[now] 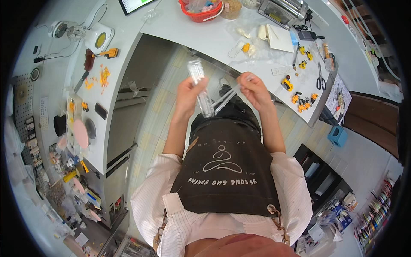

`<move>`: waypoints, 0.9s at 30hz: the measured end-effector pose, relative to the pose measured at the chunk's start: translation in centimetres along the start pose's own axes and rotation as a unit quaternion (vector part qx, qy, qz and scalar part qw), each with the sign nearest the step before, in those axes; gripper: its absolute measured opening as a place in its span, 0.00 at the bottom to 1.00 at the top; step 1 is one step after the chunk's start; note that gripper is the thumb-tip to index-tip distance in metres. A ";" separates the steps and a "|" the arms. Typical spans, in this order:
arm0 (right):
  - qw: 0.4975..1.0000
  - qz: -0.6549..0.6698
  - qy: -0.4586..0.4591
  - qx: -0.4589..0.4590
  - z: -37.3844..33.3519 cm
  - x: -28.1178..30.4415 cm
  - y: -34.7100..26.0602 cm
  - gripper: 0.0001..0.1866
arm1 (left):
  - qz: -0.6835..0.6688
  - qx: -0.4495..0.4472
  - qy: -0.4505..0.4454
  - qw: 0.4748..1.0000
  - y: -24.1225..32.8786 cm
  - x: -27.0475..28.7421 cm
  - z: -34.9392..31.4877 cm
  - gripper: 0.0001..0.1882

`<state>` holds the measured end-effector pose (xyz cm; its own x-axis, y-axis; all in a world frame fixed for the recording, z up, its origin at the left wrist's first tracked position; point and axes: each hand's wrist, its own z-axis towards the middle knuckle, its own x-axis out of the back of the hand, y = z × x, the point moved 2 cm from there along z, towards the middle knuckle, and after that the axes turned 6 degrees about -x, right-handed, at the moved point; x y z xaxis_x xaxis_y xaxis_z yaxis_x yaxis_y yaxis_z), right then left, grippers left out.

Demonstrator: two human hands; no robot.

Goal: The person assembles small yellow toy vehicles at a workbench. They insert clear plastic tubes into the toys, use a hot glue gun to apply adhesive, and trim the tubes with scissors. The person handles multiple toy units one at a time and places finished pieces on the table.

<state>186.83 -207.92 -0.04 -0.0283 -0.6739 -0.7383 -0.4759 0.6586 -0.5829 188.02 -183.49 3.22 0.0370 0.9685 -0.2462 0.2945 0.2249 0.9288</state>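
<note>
My left hand (187, 95) grips a stack of clear plastic bags (200, 85), held upright in front of my black apron (224, 167). My right hand (254, 88) pinches one clear bag (227, 97) that stretches from the stack toward it. Both hands are raised above the floor, just in front of the white worktable (214, 38).
On the worktable lie small orange toy vehicles (302, 103), black-handled scissors (321, 79), a red basket (201, 10), a metal machine (282, 10) and white sheets. A left counter (92, 107) holds a kitchen scale (100, 38), orange bits and tools. A blue stool (337, 136) stands at right.
</note>
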 end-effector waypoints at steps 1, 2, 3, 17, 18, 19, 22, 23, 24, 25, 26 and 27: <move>1.000 -0.015 -0.004 -0.018 0.2 -0.9 0.5 0.04 | 0.020 0.005 -0.042 0.999 -0.1 -0.7 -0.2 0.10; 0.999 -0.030 -0.008 -0.035 0.4 -1.6 1.0 0.04 | 0.021 0.017 -0.060 0.998 0.0 -1.3 -0.5 0.10; 0.998 -0.045 -0.007 -0.035 0.6 -1.7 1.7 0.05 | 0.021 0.029 -0.078 0.996 0.2 -1.9 -0.9 0.10; 0.978 -0.186 0.031 -0.091 0.8 -5.2 3.9 0.06 | 0.018 0.047 -0.169 0.984 -0.5 -1.9 -1.6 0.13; 0.979 -0.178 0.030 -0.091 0.7 -5.0 3.8 0.06 | 0.029 0.055 -0.163 0.985 -0.6 -1.9 -1.8 0.11; 0.980 -0.171 0.029 -0.092 0.7 -4.9 3.7 0.06 | 0.046 0.043 -0.149 0.987 -1.0 -1.8 -1.9 0.06; 0.981 -0.166 0.036 -0.094 0.8 -4.9 3.6 0.07 | 0.005 0.059 -0.097 0.994 -3.6 -0.2 -1.4 0.11; 0.981 -0.167 0.043 -0.094 0.9 -4.6 3.7 0.07 | -0.004 0.055 -0.081 0.995 -3.8 -0.1 -1.1 0.12; 0.980 -0.168 0.049 -0.094 0.9 -4.5 3.7 0.07 | -0.012 0.050 -0.065 0.997 -3.9 -0.2 -0.9 0.14; 0.980 -0.167 0.059 -0.092 0.9 -4.5 3.6 0.07 | -0.021 0.046 -0.047 0.998 -3.8 -0.2 -0.8 0.15; 0.979 -0.167 0.069 -0.091 0.9 -4.5 3.5 0.07 | -0.026 0.039 -0.045 0.998 -3.6 -0.1 -0.6 0.16; 0.979 -0.166 0.079 -0.089 1.0 -4.5 3.4 0.07 | -0.031 0.033 -0.042 0.998 -3.2 0.0 -0.6 0.16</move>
<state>186.19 -202.29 1.01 0.0249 -0.8938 -0.4477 -0.6277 0.3346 -0.7029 186.55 -184.13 0.41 0.0964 0.9395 -0.3287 0.3610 0.2747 0.8912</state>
